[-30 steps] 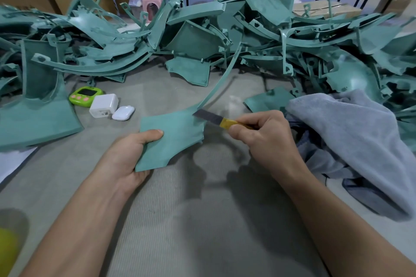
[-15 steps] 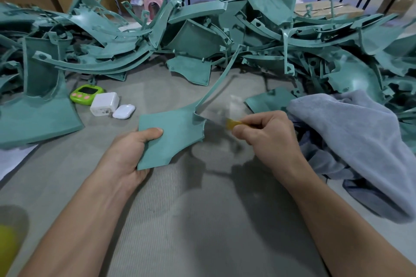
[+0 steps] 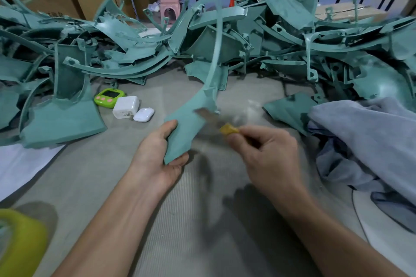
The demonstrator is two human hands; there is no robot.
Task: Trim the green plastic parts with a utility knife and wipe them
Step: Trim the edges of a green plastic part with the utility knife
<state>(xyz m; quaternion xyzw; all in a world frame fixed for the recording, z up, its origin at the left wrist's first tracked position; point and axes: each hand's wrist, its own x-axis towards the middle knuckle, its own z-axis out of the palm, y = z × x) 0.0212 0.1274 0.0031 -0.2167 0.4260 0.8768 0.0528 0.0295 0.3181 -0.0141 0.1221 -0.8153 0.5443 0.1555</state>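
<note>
Blur smears the utility knife (image 3: 227, 129) in your right hand (image 3: 267, 153). Only its yellow end and a grey streak of blade show. The rest of the handle is hidden inside your curled fingers, which pinch it.

The blade's tip lies over the right edge of the green plastic part (image 3: 186, 128), but the smear keeps you from telling whether steel touches plastic. Your left hand (image 3: 157, 155) grips that part at its broad flat end, with the thumb on its upper left edge and the fingers curled round its lower tip, mostly out of sight behind it. The part stands tilted above the grey table mat (image 3: 202, 220). Its thin curved arm rises toward the pile of green parts (image 3: 281, 36) and is hard to separate from it near the top.

Right of your hand a grey cloth (image 3: 371, 132) lies heaped, running off the right edge and covering part of the pile. Left of the held part sit a green timer (image 3: 108, 96), a white charger (image 3: 126, 107) and a white earbud case (image 3: 144, 114), close together. A yellow-green object (image 3: 20, 243) is cut off at the lower left corner and too blurred to name. White paper (image 3: 20, 164) runs off the left edge.
</note>
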